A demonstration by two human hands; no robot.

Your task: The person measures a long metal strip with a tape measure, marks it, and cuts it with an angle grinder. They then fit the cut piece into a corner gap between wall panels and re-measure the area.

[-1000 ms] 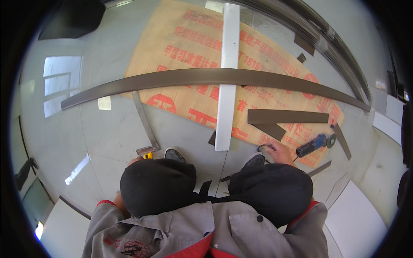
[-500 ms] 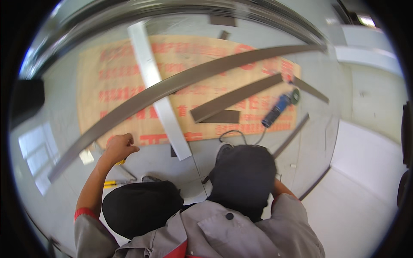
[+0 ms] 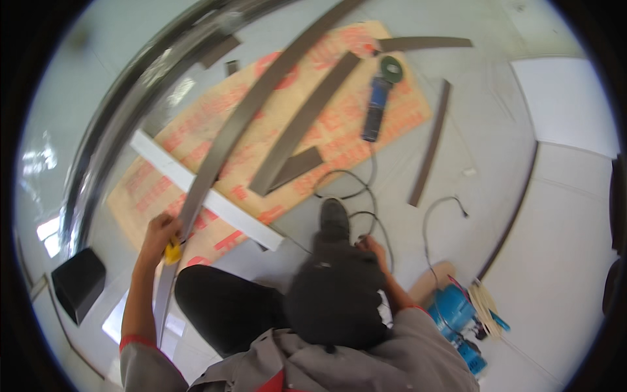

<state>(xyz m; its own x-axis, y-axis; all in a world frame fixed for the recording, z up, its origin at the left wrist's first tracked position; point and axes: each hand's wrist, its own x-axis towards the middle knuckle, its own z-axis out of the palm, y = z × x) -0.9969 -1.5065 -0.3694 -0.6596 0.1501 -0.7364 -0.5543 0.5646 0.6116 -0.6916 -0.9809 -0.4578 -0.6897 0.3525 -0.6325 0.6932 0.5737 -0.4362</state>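
My left hand [image 3: 161, 234] is closed at the near end of a long brown strip [image 3: 225, 138], with a small yellow tool [image 3: 172, 252] under its fingers. Blur hides that tool's exact kind. The strip crosses a white bar [image 3: 230, 214] on a printed cardboard sheet [image 3: 140, 196]. My right hand [image 3: 371, 247] is beside my right knee, just past the shoe, near a black cable [image 3: 385, 239]. Its fingers are curled together, and what they hold, if anything, is too small to name. An angle grinder [image 3: 377, 104], blue and black with a green disc, lies on the cardboard's right part.
Shorter brown strips [image 3: 304, 124] lie on the cardboard, and another strip [image 3: 431, 144] is on the floor to the right. Low on the right sits a blue machine [image 3: 450, 307] near a cable plug [image 3: 465, 214]. Shiny wrapped lengths [image 3: 108, 124] curve along the far left.
My view has turned, so the cardboard and strips appear slanted. My right hand has come out from behind the knee. The blue machine has entered the view. My left hand is nearer the long strip.
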